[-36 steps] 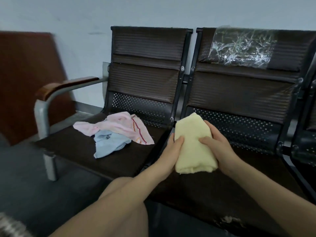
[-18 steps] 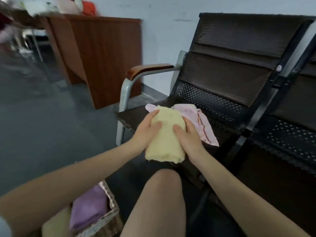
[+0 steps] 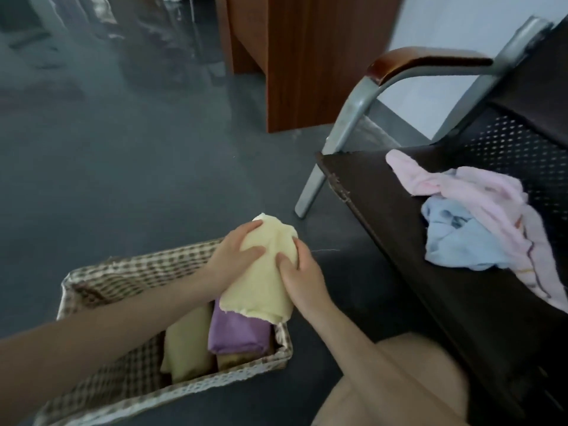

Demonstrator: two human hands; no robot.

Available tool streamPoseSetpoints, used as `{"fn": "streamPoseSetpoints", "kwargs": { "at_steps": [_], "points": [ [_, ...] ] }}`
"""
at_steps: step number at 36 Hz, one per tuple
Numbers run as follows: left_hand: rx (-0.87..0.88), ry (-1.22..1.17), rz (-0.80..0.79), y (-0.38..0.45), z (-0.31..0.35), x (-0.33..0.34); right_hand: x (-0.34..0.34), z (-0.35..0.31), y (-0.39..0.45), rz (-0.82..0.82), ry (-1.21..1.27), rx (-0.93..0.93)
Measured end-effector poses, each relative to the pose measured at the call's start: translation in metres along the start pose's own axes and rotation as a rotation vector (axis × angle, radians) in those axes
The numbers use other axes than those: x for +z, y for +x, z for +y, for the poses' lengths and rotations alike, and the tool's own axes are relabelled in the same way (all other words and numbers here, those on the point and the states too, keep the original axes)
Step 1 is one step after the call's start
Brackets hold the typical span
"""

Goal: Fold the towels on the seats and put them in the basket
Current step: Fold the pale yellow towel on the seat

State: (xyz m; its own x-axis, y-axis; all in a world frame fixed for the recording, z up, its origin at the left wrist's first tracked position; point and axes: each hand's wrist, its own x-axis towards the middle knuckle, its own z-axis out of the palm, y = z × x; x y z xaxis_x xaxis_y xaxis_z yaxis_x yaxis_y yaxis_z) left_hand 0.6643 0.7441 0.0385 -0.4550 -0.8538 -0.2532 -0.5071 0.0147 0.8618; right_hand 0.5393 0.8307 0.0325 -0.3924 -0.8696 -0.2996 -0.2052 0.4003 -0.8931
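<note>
Holding one yellow towel (image 3: pixel 264 272) — two hands.

Brown wooden cabinet (image 3: pixel 310 56) on grey floor (image 3: pixel 138 167)

Left hand (image 3: pixel 235 256), right hand (image 3: pixel 299 273) gripping.

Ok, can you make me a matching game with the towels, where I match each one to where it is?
Things:
1. folded yellow towel
2. purple towel
3. pink towel
4. light blue towel

Places:
A. lying in the basket, under the towel being lowered
B. held by both hands, left hand and right hand, over the basket
C. crumpled on the seat, partly under another towel
D. spread on the seat, draped over another towel

Pairs: 1-B, 2-A, 3-D, 4-C
</note>
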Motion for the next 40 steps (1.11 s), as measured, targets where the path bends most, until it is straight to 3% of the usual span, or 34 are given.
{"fn": "streamPoseSetpoints", "kwargs": {
  "at_steps": [11,16,20,30,35,40],
  "points": [
    [-0.215,-0.197,0.269,-0.042,-0.106,-0.053,0.109,0.029,0.006,-0.192,-0.267,-0.132],
    [-0.301,-0.253,0.294,-0.052,-0.164,-0.059,0.122,0.076,0.024,-0.366,-0.621,-0.083],
    [-0.397,-0.298,0.302,-0.048,-0.199,-0.048,0.127,0.113,0.033,-0.375,-0.925,-0.107],
    [-0.437,-0.351,0.287,-0.033,-0.221,-0.024,0.116,0.120,0.033,-0.370,-0.903,-0.181],
    [-0.400,-0.149,0.133,-0.029,-0.226,-0.023,0.113,0.119,0.031,-0.377,-0.917,-0.185],
    [-0.410,0.282,0.054,-0.030,-0.216,-0.028,0.101,0.103,0.018,-0.401,-0.836,-0.189]
  ]
}}
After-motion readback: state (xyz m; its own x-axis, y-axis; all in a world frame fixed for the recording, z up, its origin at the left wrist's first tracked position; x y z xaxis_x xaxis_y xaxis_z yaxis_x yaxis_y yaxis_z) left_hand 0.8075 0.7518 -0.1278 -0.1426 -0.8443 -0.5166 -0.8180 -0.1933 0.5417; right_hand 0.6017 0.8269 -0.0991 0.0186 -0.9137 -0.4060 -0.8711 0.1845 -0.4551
